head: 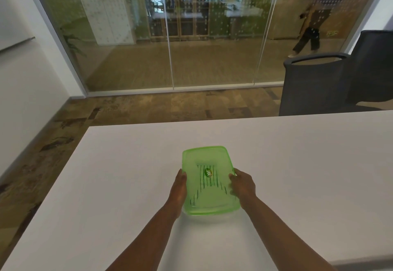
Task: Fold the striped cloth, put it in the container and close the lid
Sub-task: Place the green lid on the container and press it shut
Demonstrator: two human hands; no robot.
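A translucent green container [207, 158] with its lid on sits on the white table [297, 164] in front of me. Through the lid I see the striped cloth [207, 185] lying inside, under a small oval sticker. My left hand [179, 187] presses flat against the container's left side. My right hand [242, 184] grips its right side, fingers curled over the lid's edge.
A dark office chair [331, 83] stands beyond the table's far right edge. A glass wall [170, 40] runs behind the table, with patterned carpet [63, 121] to the left. A person walks behind the glass at the far right.
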